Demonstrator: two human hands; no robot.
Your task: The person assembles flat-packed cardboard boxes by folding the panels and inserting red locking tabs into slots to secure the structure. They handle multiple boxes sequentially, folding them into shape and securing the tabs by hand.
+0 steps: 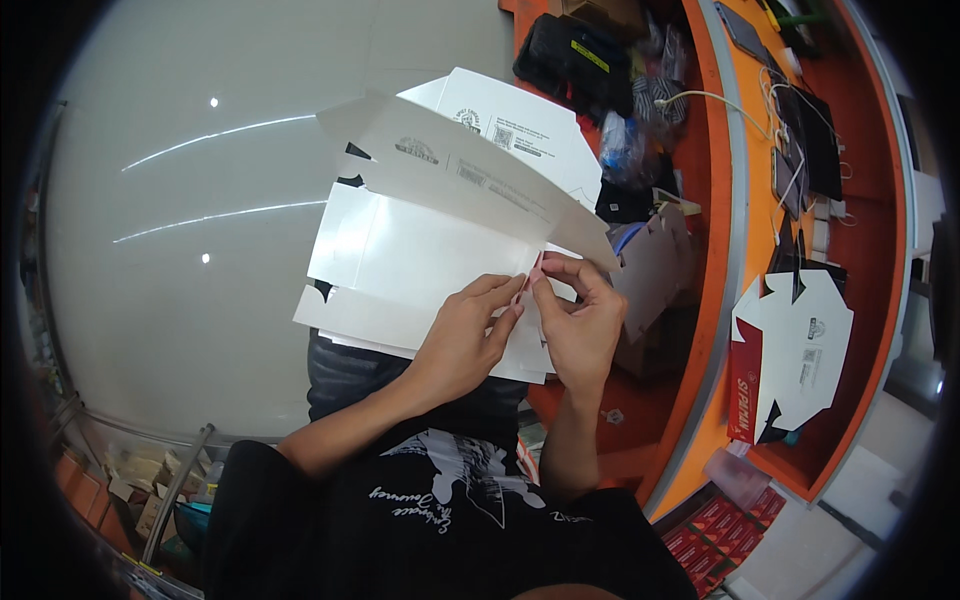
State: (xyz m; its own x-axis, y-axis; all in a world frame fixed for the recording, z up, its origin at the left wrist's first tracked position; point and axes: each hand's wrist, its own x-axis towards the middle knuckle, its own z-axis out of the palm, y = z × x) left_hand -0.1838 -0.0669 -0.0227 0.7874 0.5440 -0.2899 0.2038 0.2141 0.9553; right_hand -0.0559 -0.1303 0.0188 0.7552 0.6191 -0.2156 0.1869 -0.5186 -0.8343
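step: apparently folding a side tab | white cardboard box blank [430, 250]: left of orange tabletop [715, 400] | left hand [455, 335] and right hand [583, 325]: fingertips both pinching its red-edged tab [526, 284] | next move: seemingly calls for aligned edges, firm creasing

Over the legs [345, 375], in the middle: a carton [430, 245], with the left hand [460, 325] at its right end and, just to the right, the right hand [588, 330]. Behind the raised flap, partly covered: a second carton [545, 115]. Farther behind, more to the right: a case [560, 58], and before it a bag [622, 150]. At right: a desk [760, 165], on it cables [715, 96] and a phone [784, 185]; at its near end, a third carton [800, 340]. At lower right: boxes [718, 532]. At left: floor [220, 300]. At lower left: a rack [180, 487].
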